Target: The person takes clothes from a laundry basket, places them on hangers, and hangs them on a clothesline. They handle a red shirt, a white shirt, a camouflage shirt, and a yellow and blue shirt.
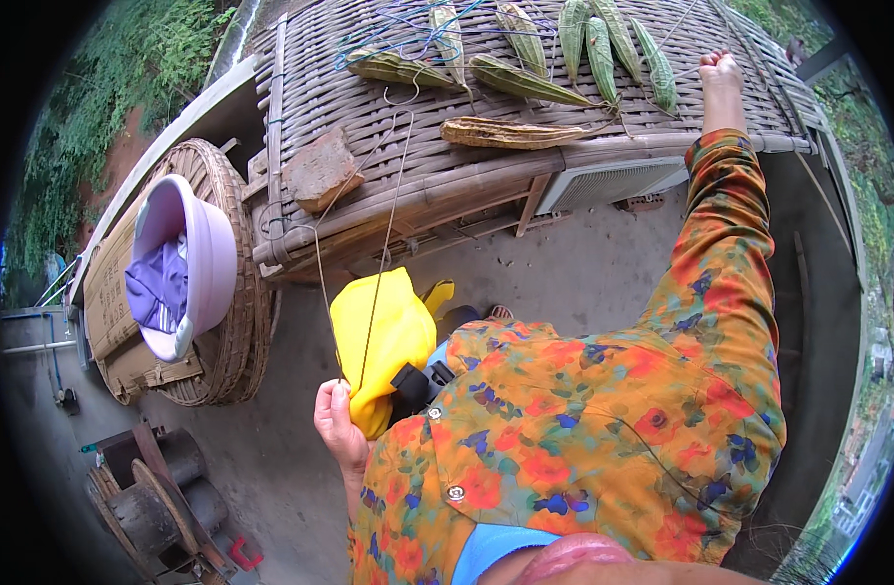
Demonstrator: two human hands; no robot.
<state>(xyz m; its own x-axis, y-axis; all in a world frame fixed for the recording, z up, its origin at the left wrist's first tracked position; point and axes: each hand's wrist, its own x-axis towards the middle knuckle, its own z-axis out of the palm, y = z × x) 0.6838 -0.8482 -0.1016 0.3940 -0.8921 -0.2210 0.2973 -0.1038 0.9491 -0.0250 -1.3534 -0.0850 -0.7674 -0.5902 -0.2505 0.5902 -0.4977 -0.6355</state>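
My left hand point(342, 424) pinches one end of a thin wire clothes hanger point(397, 186) and a bunched yellow cloth point(383, 329) against it. The hanger stretches up from my fingers, its hook near the edge of a woven bamboo rack point(410, 167). My right hand point(721, 71) is over the rack's far right part with its fingers curled; whether anything is in it cannot be made out. Left of it, several ridged green gourds point(600, 58) and a dried brown gourd point(512, 133) lie on the weave, with blue and purple hangers point(388, 36) beside and across some of them.
A brick point(322, 172) rests on the rack's near left corner. To the left, a pale purple basin point(213, 256) holding purple clothing point(159, 285) sits on cardboard point(110, 300) and round woven trays point(253, 344). Wooden-rimmed spools point(143, 512) stand on the floor at lower left.
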